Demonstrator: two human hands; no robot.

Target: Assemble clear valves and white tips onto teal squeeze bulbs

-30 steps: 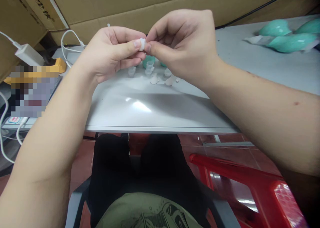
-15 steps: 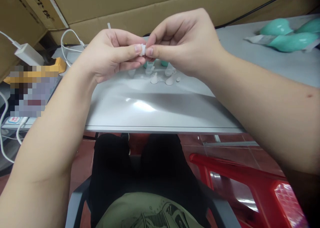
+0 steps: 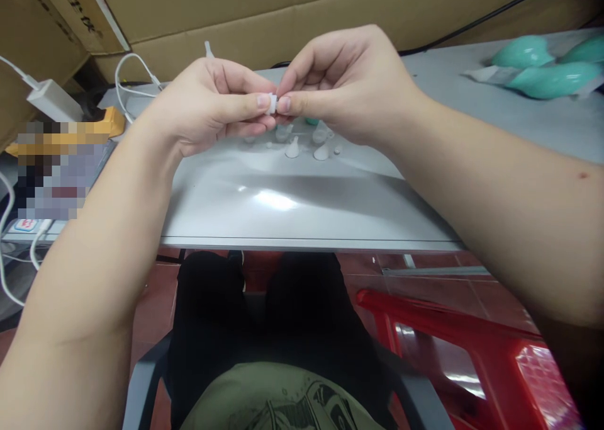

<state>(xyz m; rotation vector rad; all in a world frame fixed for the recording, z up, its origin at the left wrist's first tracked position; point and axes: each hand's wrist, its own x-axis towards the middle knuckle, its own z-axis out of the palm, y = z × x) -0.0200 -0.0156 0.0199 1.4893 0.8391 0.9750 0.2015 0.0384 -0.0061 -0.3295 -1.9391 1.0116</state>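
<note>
Over the table, my left hand (image 3: pixel 212 99) pinches a small white plastic piece (image 3: pixel 272 104) between thumb and fingers. My right hand (image 3: pixel 346 90) is closed in a pinch at the right end of that same piece, with the two thumbs almost touching. Fingertips cover most of it, so its full shape does not show. Below the hands on the tabletop stand a small white cone-shaped nozzle (image 3: pixel 292 148) and another white cone (image 3: pixel 321 152). Behind them are translucent plastic pieces (image 3: pixel 323 133), partly covered by my hands.
Several teal rounded plastic bodies (image 3: pixel 550 79) lie at the right back of the table (image 3: pixel 226 209). A white charger (image 3: pixel 55 104), cables and a yellow item (image 3: pixel 111 123) are at the left. Cardboard (image 3: pixel 264 14) stands behind. A red stool (image 3: pixel 472 342) is below right.
Both hands have lowered slightly with the white plastic piece, still pinched between them. More of the piece shows between the fingertips. The table items have not visibly moved.
</note>
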